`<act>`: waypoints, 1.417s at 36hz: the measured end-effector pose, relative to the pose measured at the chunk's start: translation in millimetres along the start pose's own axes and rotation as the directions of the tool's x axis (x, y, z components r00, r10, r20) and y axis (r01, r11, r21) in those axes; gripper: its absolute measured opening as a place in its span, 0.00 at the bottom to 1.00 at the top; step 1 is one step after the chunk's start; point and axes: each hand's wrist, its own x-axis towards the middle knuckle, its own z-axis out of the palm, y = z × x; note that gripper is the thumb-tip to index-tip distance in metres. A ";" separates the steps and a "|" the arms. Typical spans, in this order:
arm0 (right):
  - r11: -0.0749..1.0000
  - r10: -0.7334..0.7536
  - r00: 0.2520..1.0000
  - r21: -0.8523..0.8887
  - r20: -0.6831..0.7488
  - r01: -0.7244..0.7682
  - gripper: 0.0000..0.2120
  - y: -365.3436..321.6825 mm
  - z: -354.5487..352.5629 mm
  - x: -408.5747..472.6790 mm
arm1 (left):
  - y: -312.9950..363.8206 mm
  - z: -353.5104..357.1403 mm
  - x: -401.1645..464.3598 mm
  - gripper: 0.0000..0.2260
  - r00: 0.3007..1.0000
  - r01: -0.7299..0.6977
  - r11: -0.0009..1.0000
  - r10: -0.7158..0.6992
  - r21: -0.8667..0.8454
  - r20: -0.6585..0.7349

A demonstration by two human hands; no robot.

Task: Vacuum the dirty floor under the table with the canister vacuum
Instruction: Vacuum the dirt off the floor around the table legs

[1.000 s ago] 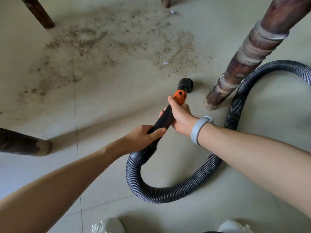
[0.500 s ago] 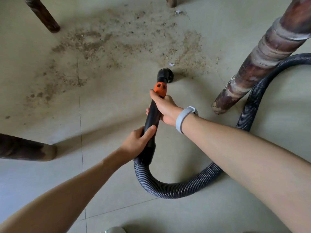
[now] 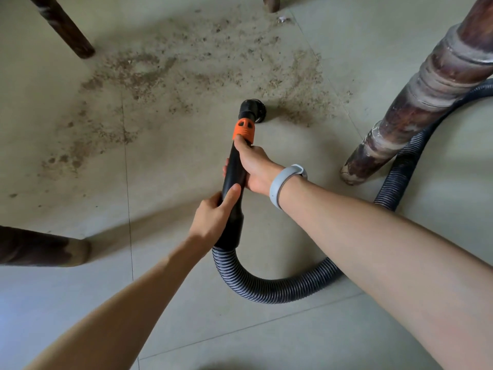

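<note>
Hands, left [image 3: 213,220] and right [image 3: 253,166], both grip black wand [image 3: 234,180], nozzle [image 3: 252,109] beside dirt [image 3: 293,110].

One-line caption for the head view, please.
Both hands, left hand and right hand, grip the vacuum wand, its nozzle at the edge of the dirt patch.

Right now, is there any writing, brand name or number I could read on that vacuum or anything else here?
None can be read. The black wand, its orange collar, the ribbed hose and the grey wristband show no legible lettering.
</note>
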 end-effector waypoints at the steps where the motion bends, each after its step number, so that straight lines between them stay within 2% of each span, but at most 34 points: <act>1: 1.000 -0.003 1.000 0.001 0.000 0.003 0.17 -1.3 1.6 0.4 | 0.4 -0.8 -0.7 0.38 1.000 0.005 1.000 -0.005 -0.026 0.002; 6: 1.000 -0.008 1.000 0.020 0.025 0.007 0.17 -5.9 6.0 2.9 | -8.7 -1.5 -3.9 0.26 0.994 0.065 0.977 -0.046 -0.203 0.098; 11: 1.000 0.002 0.999 0.020 0.053 -0.003 0.17 -6.4 14.0 4.0 | -12.1 -1.5 -1.5 0.19 0.999 0.048 0.972 -0.049 -0.232 0.001; 17: 1.000 -0.012 0.996 0.018 0.086 0.010 0.14 -3.4 18.3 4.3 | -3.6 -6.4 15.7 0.21 0.999 0.044 0.972 -0.044 -0.230 0.004; 27: 0.998 -0.059 0.998 0.009 -0.027 0.059 0.17 -34.9 19.0 9.1 | 21.7 -8.6 43.1 0.24 0.995 0.064 0.968 -0.043 -0.241 0.090; 35: 0.999 -0.042 0.999 -0.026 -0.010 0.042 0.17 -28.6 13.8 9.5 | 19.3 -4.5 33.1 0.23 0.985 0.100 0.953 -0.055 -0.286 0.161; 40: 1.000 -0.005 1.000 0.018 0.008 0.005 0.16 -21.6 2.1 3.1 | 16.3 -1.3 23.3 0.23 0.978 0.108 0.962 -0.057 -0.249 0.202; 51: 0.999 0.008 0.999 0.045 -0.051 -0.006 0.15 -23.4 -8.9 -21.8 | 32.8 -2.5 2.8 0.24 0.957 0.132 0.977 -0.081 -0.170 0.279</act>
